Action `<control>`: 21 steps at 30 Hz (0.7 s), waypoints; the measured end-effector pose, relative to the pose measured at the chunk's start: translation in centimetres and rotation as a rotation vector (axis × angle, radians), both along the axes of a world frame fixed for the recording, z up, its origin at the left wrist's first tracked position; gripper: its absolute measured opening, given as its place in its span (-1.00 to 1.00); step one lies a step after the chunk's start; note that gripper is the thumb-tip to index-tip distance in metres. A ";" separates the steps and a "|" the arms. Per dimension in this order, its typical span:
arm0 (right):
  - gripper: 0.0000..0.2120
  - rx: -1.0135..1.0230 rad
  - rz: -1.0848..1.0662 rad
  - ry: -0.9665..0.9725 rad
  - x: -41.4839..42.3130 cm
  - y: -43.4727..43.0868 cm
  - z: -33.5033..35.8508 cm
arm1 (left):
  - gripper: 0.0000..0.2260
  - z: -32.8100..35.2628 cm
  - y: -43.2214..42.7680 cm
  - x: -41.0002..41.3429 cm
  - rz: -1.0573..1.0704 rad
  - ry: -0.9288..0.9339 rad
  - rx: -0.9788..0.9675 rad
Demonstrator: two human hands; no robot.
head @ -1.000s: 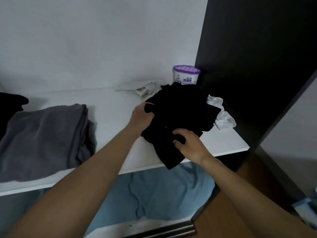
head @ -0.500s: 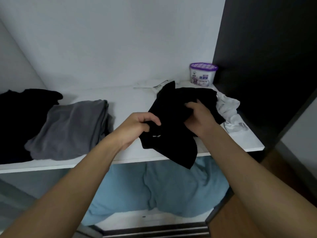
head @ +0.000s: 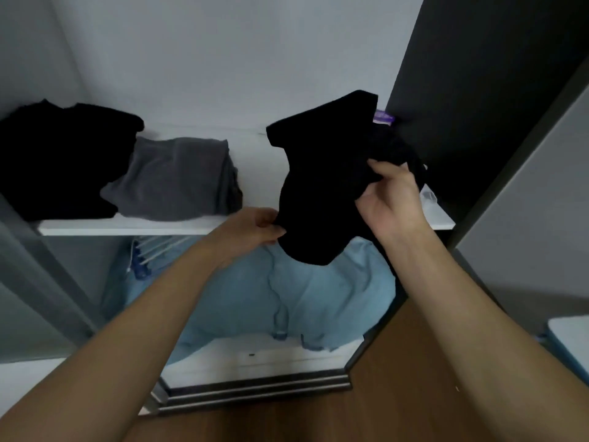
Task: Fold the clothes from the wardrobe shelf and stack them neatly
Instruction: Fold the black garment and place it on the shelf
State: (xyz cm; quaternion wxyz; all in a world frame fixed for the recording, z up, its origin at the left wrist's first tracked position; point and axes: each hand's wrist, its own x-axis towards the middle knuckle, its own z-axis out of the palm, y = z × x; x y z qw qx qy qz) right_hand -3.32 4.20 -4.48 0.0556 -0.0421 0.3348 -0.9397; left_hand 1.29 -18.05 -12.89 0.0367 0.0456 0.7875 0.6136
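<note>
A crumpled black garment [head: 322,173] hangs in the air in front of the white wardrobe shelf [head: 127,226], at its right end. My left hand [head: 255,229] pinches its lower left edge near the shelf's front lip. My right hand [head: 390,194] grips a bunch of the cloth higher up on the right side. A folded grey garment [head: 178,178] lies on the left half of the shelf, with a black pile [head: 60,157] beside it at the far left.
A purple-lidded tub [head: 384,117] peeks out behind the black garment at the shelf's back right. Light blue clothing [head: 287,298] hangs under the shelf. The dark wardrobe side panel [head: 478,90] stands at the right, with the sliding-door track [head: 255,390] and wooden floor below.
Both hands have lifted the black garment off the shelf and pulled it toward me. My view has shifted left and down, so the white cloth at the right is now hidden.
</note>
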 end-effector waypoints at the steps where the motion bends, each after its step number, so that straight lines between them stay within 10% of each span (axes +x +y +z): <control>1: -0.48 0.013 -0.015 -0.023 1.4 0.0 -0.7 | -0.82 -0.9 0.1 1.1 0.009 0.000 0.115; 8: -0.44 0.308 -0.055 -0.293 11.4 1.4 -9.1 | -0.73 -3.2 -0.2 8.1 0.074 -0.132 0.579; 17: -0.45 0.160 0.035 -0.428 18.7 1.7 -15.1 | -0.77 -6.1 0.1 16.5 0.333 -0.372 0.427; 21: -0.60 0.487 0.048 -0.535 22.1 2.4 -19.0 | -0.68 -7.8 1.5 19.8 0.349 -0.460 0.498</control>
